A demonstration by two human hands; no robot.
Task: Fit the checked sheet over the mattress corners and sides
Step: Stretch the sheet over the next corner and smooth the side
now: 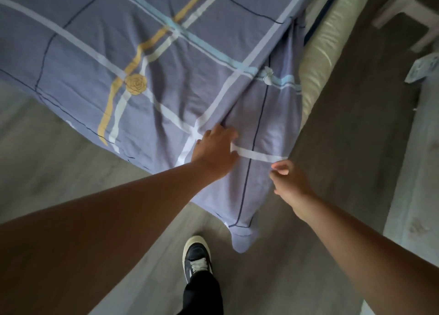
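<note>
The checked sheet [147, 60] is blue-grey with white, yellow and pale blue stripes and a yellow rose print. It covers the mattress top and drapes over the near corner, hanging in a loose point almost to the floor. My left hand [215, 152] lies flat on the sheet at the corner, fingers spread and pressing the cloth. My right hand [288, 180] pinches the hanging edge of the sheet at the right side. The bare mattress side [325, 53], pale green and shiny, shows along the right where the sheet does not cover it.
Grey wood-look floor [59, 167] surrounds the bed. My foot in a dark sneaker [197, 256] stands just in front of the corner. A white piece of furniture [411, 22] and a small patterned packet [422, 69] sit at the upper right.
</note>
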